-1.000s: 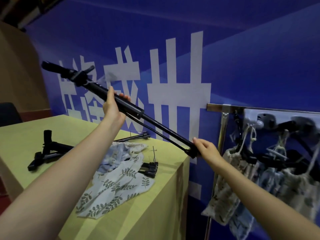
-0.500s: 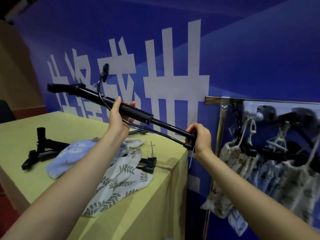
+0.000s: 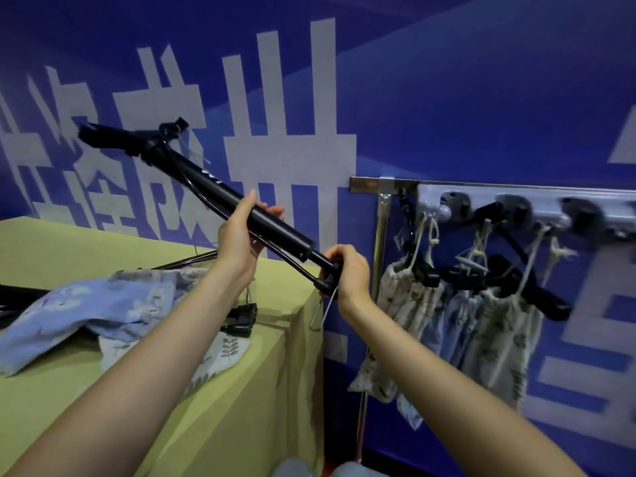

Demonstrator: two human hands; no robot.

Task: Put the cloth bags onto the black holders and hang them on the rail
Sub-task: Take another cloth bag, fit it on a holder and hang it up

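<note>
A long black holder [image 3: 210, 182] slants in the air from upper left down to the right, above the table's corner. My left hand [image 3: 241, 235] grips its thick tube near the middle. My right hand [image 3: 347, 273] grips its lower end, where a thin wire loop [image 3: 321, 313] hangs down. Cloth bags lie on the yellow table [image 3: 247, 390]: a light blue one [image 3: 96, 304] over a white leaf-print one [image 3: 227, 349]. Several filled bags [image 3: 495, 325] hang on black holders from the metal rail [image 3: 464, 185] at the right.
Another black holder's clip end [image 3: 241, 318] lies on the table by the bags, and dark holder parts [image 3: 13, 294] show at the far left edge. A chrome post [image 3: 378, 256] stands under the rail's left end. The blue lettered wall is close behind.
The holder's far end has swung upward, so the holder lies steeper. The view has shifted right, bringing the rail and hanging bags closer to centre. Both hands keep their grips.
</note>
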